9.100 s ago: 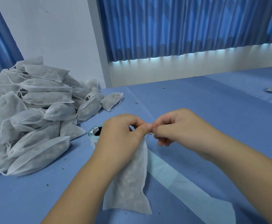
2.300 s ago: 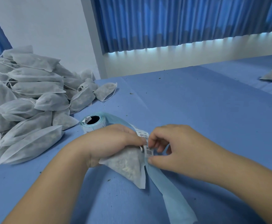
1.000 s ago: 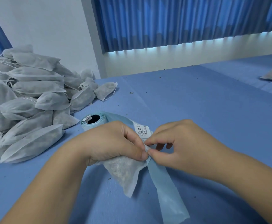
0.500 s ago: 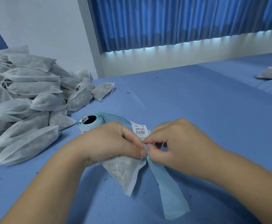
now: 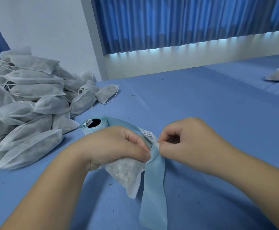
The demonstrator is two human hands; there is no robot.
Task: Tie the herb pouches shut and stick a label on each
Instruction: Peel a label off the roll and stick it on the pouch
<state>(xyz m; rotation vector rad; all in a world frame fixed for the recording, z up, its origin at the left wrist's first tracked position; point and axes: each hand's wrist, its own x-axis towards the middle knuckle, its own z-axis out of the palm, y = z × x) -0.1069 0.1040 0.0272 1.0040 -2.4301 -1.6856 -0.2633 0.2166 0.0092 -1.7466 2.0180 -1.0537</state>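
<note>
Pouch (image 5: pixel 125 173) on table (image 5: pixel 201 105), just in front of label roll (image 5: pixel 94 126); left hand (image 5: pixel 117 145) fingers curled round its neck. Right hand (image 5: pixel 188 143) right of roll, thumb and forefinger pinched on white tab (image 5: pixel 157 144) at backing strip (image 5: pixel 155 188). Label (image 5: pixel 148 134) on strip. Pile (image 5: pixel 27 105) left of roll.

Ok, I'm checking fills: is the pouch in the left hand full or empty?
Filled: pale lumpy contents show through the pouch below the left hand, which grips its neck. Cannot tell how full.
</note>
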